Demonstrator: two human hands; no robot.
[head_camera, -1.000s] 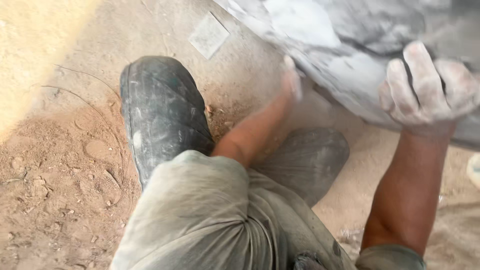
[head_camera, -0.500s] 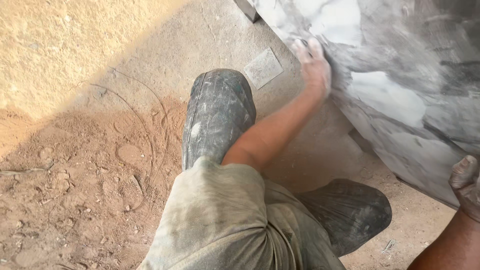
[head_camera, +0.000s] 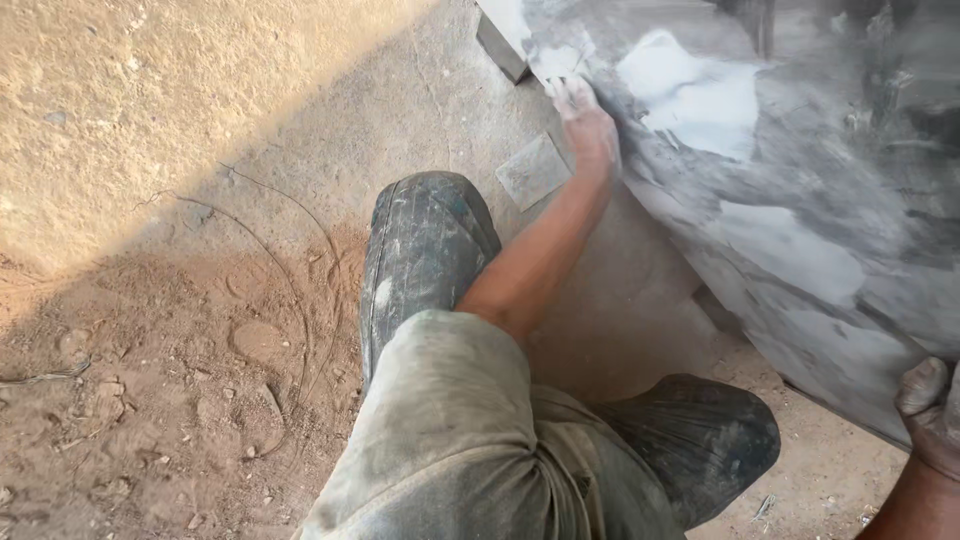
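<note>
Marble fills the far right of the view: a large grey-and-white veined slab, tilted, its long lower edge running from the far middle down toward the near right corner. The left hand reaches far out along an extended forearm and lies on the slab's left edge, fingers curled over that edge near the upper corner, so it grips the stone rather than resting open. The right hand sits at the near right, closed on the slab's lower edge, only partly in view at the picture's border. The slab thus lies ahead and to the right of the person, with the right hand nearer the body and the left at the far end.

Below, two dusty black rubber boots stand on the dusty ground, one under the left forearm, the other near right. A small flat stone offcut lies just beside the slab's edge. No containers show.
</note>
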